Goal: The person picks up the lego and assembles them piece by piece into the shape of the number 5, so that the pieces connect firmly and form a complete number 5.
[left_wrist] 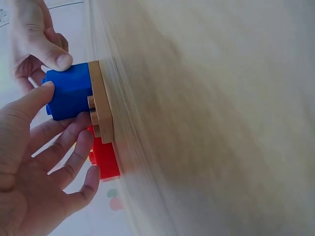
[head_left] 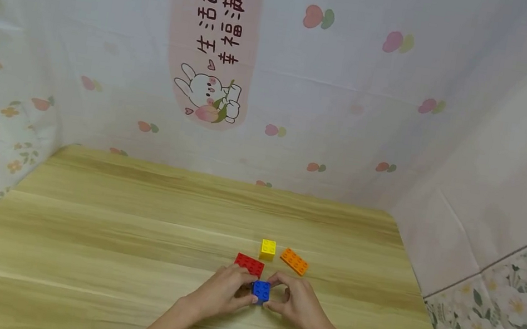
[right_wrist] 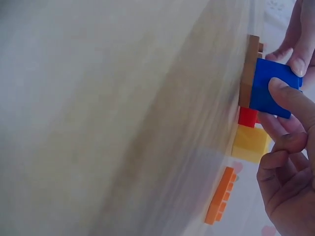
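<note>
A blue toy building brick (head_left: 261, 291) stands studs-up between both hands near the front of the table. In the left wrist view it sits on one end of a flat brown brick (left_wrist: 103, 118), whose other studs are bare. My left hand (head_left: 224, 291) pinches the blue brick from the left between thumb and fingers. From the right, my right hand (head_left: 300, 304) pinches the same brick, its thumb (right_wrist: 279, 84) against the near side. Just beyond the left fingers lies a flat red brick (head_left: 249, 265), partly covered in the head view.
Behind the hands, a yellow brick (head_left: 268, 249) stands upright, with a flat orange brick (head_left: 294, 261) lying at an angle to its right. The wooden table (head_left: 109, 221) is bordered by patterned cloth (head_left: 353, 98) at the back and sides.
</note>
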A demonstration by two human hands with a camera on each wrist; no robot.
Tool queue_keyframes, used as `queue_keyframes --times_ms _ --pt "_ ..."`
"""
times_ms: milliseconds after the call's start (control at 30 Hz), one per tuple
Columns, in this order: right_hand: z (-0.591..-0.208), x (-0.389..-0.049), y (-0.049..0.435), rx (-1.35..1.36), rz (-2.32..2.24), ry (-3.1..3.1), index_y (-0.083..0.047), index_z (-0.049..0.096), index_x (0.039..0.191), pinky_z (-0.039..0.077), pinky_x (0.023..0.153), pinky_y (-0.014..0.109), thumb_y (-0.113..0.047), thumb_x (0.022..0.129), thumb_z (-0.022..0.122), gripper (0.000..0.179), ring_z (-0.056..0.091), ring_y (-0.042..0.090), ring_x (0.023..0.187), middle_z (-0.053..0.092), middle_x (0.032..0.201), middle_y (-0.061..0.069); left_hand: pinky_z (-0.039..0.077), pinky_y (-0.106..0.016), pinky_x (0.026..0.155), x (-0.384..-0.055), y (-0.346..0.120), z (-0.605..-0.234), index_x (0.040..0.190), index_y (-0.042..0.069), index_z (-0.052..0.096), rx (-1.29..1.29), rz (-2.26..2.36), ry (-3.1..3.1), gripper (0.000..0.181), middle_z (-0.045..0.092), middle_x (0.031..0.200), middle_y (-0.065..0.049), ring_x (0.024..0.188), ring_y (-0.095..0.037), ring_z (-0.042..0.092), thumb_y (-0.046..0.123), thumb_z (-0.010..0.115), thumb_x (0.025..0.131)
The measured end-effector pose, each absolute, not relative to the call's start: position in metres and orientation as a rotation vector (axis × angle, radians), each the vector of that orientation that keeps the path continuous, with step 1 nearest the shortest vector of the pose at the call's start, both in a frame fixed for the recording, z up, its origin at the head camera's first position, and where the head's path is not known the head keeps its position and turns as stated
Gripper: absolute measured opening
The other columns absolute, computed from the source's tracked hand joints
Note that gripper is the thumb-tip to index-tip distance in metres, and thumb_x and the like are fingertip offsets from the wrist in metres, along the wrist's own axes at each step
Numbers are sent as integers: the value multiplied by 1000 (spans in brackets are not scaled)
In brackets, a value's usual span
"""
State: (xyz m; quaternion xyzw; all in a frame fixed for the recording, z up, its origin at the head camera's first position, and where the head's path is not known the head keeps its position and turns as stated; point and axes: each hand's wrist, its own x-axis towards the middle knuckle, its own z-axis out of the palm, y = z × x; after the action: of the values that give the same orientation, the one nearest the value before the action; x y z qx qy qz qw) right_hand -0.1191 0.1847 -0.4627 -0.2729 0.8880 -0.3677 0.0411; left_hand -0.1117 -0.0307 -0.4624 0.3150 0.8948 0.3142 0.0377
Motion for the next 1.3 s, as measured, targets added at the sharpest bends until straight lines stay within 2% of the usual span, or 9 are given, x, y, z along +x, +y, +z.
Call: queue_keyframes --times_ms 133,333,600,867,1100,1300 --pt "-464 -117 185 -820 -1151 2735 -18 64 91 42 44 20 -18 70 83 28 44 1 49 67 90 -4 40 -21 70 -110 -30 -464 109 6 67 964 997 2742 33 62 93 4 81 -8 47 31 66 87" --pt "-466 -117 185 -830 -1158 2719 -19 63 92 42 44 20 -17 71 82 28 44 1 50 66 90 -4 47 -25 78 -109 -30 -465 111 3 65 933 1053 2704 36 63 101 1 91 -10 54 31 65 88" --pt "-463 -121 183 -835 -1023 2720 -20 61 94 42 45 19 -16 72 81 31 44 0 51 65 90 -8 48 -26 78 -110 -32 -467 110 6 66 906 1050 2689 35 64 98 4 88 -8 55 33 63 89" --pt "-452 -125 184 -951 -905 2676 -7 62 110 46 54 18 1 78 69 33 51 4 63 63 107 3 48 -25 80 -111 -31 -467 111 7 65 908 1056 2680 33 64 100 6 91 -8 56 31 62 90" --pt "-455 -132 184 -878 -874 2773 -7 66 105 47 57 19 -5 85 66 20 50 1 64 66 102 3 49 -28 81 -111 -31 -466 113 6 65 907 1039 2699 36 65 103 3 95 -10 57 33 62 89" --pt "-464 -142 182 -870 -902 2842 -9 67 105 49 63 23 -11 90 62 16 55 3 72 66 99 0 49 -29 83 -110 -31 -465 114 5 64 890 1022 2698 37 64 106 1 98 -12 57 33 62 89"
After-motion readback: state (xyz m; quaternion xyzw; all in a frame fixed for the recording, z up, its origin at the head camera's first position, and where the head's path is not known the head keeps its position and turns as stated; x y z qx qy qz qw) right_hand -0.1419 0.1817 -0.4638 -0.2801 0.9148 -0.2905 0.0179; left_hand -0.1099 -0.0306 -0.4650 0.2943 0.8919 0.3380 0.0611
